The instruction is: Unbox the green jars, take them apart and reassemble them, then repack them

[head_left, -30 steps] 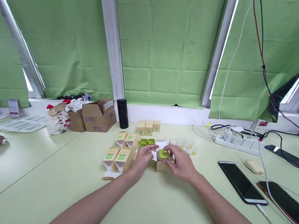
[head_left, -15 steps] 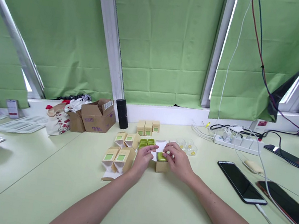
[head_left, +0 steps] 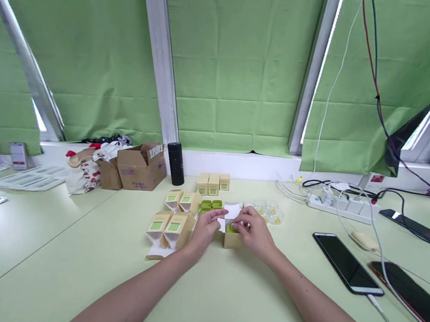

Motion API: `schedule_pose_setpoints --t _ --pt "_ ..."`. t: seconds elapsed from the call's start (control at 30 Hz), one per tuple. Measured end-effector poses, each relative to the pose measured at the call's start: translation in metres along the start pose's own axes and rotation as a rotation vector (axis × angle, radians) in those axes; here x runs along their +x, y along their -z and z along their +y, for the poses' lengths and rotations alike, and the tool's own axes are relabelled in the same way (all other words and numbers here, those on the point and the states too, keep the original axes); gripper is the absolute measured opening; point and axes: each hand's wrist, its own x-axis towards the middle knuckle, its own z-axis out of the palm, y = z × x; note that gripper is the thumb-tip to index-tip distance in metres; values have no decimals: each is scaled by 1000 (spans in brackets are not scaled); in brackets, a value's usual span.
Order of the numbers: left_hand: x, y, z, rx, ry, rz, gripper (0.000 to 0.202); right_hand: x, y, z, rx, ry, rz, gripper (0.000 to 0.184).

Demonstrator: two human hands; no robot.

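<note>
A small open cardboard box (head_left: 232, 241) stands upright on the table between my hands, its white lid flaps (head_left: 232, 210) raised. Inside it sits a glossy green square container (head_left: 230, 229), low in the opening. With bent fingers and thumb, my right hand (head_left: 254, 232) grips the container from the right. My left hand (head_left: 205, 229) is at the box's left side, fingers stretched towards the flaps; whether it touches them I cannot tell. Just behind are more green square containers (head_left: 206, 203). Left of my left hand lie several cardboard boxes with green labels (head_left: 173, 227), their white flaps showing.
Three small boxes (head_left: 213, 183) stand near the wall. Clear plastic cups (head_left: 274, 215) with yellow spots lie behind my right hand. A black cylinder (head_left: 175, 164) and a brown carton (head_left: 140, 173) stand back left. Phones (head_left: 347, 264), cables and a power strip (head_left: 339, 204) occupy the right.
The green container has sunk lower into the box, my right hand's fingers going down with it. Another person's hand at the far left has gone out of view.
</note>
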Motion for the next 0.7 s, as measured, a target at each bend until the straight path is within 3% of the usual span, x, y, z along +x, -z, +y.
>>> schedule_pose_setpoints --t 0.2,0.43,0.7 --pt "0 0 2 8 7 -3 51 -3 -1 1 17 32 24 19" --pt "-5 0 5 108 -26 53 45 -3 3 8 107 28 245 24" --pt "-4 -1 8 67 -30 85 27 2 -1 20 316 -244 274 32"
